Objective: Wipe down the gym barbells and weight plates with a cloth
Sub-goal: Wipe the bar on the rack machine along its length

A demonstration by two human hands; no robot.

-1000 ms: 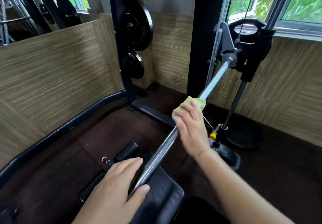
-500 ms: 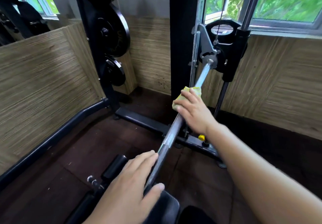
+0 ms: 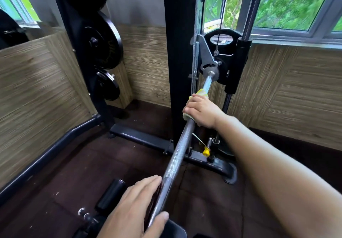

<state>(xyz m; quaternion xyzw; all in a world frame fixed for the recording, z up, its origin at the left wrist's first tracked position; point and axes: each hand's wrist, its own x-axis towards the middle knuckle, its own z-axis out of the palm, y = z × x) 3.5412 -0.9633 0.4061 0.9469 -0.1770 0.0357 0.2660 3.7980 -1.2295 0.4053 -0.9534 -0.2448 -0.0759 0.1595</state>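
Wood-grain wall panels (image 3: 296, 93) and windows (image 3: 286, 2) onto green trees stand behind a black rack (image 3: 177, 52), with two weight plates (image 3: 103, 41) hanging on a post to the left. We see the steel barbell (image 3: 177, 156) slant from the rack's hook down toward us above the dark floor (image 3: 74, 163). Our right grip (image 3: 200, 111) is clamped on a yellow cloth (image 3: 201, 92) wrapped round the bar near its far end. Our left grip (image 3: 133, 206) rests at the near end, fingers straight, thumb across the bar, unclenched
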